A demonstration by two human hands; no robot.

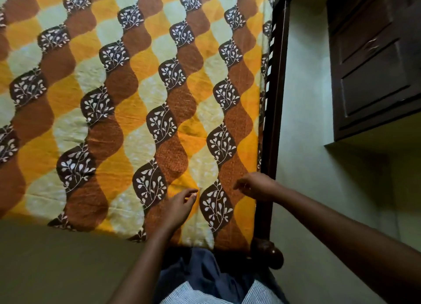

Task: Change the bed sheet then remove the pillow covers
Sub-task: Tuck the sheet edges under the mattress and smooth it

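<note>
Left hand (180, 205) and right hand (252, 186) held over the near right corner of the bed sheet (127, 103)

The sheet is spread flat over the bed, its length running away from the body, its near edge draped just below the hands and its right edge lying along the dark bed frame (273, 98); the left hand is kept slack-fingered, the right loosely curled, nothing gripped by either; the right is judged nearer the frame-side edge, so that corner would likely be taken first
</note>
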